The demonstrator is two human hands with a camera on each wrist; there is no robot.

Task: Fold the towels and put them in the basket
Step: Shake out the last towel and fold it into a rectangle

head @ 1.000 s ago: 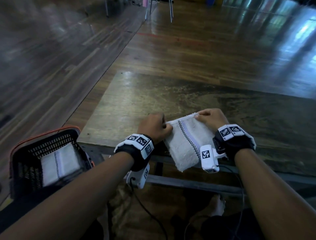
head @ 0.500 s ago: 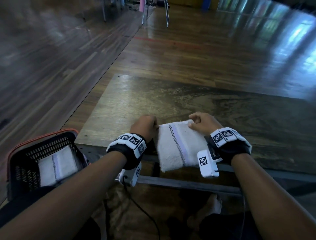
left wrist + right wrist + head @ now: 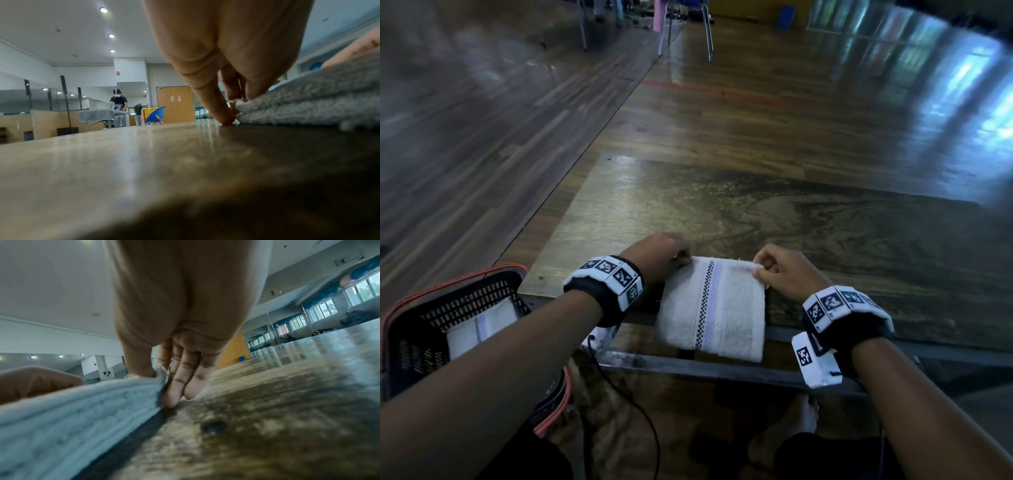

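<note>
A white folded towel [image 3: 714, 308] with a checked stripe lies over the near edge of the wooden table [image 3: 722, 209], its lower half hanging down. My left hand [image 3: 664, 251] pinches its far left corner, with fingertips [image 3: 227, 119] down on the tabletop beside the towel [image 3: 308, 100]. My right hand [image 3: 774, 270] pinches the far right corner; thumb and fingers [image 3: 170, 395] grip the towel's edge [image 3: 82, 410]. A black basket [image 3: 421, 329] with an orange rim stands low at my left, holding another folded towel [image 3: 481, 329].
The table's metal frame [image 3: 722, 368] runs under the hanging towel. Cables hang from both wrist devices. Chair legs [image 3: 685, 31] stand far off on the wooden floor. Two other people [image 3: 119, 105] work at a distant table.
The towel has turned from skewed to square with the table edge. Both hands moved with its far corners, spreading slightly apart.
</note>
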